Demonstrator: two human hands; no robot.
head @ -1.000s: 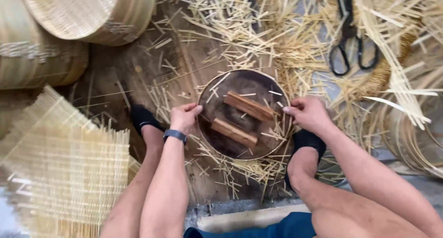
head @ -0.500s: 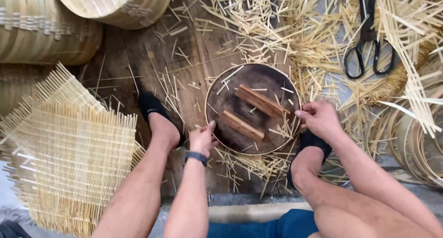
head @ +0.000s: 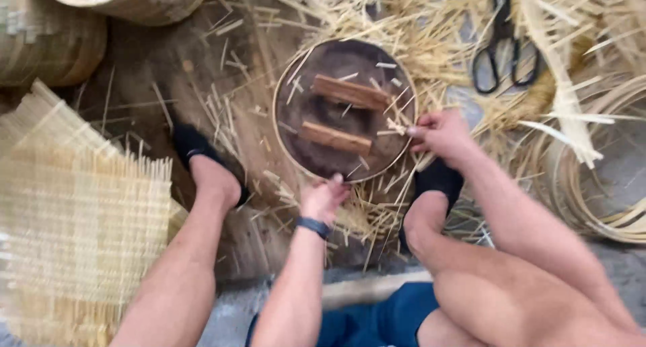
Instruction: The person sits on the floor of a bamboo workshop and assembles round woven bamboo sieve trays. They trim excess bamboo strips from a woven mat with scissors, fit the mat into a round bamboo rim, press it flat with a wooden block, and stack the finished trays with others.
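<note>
1. Left hand (head: 324, 198): grip sits at the near rim of the round dark disc (head: 344, 110), fingertips curled onto the edge, narrow pinch on the rim. Disc lies straight ahead of this grip, away from the body.
2. Right hand (head: 441, 133): grip is on the disc's right rim, fingers closed small on the edge or on a thin bamboo sliver there; cannot tell which. Disc lies to the left of this grip.
3. Both hands touch the disc; the left is nearer the body, the right further out and to the side.
4. Disc lies flat on the floor between the two black-socked feet. Two wooden bars (head: 335, 137) cross its face, long axes running left-right, slightly tilted, parallel, apart from each other.
5. Left of the left grip, well apart: a woven bamboo mat (head: 81, 219).
6. Beyond the right grip: loose bamboo strips, then black scissors (head: 501, 58).
7. Far left: woven baskets (head: 47, 44).
</note>
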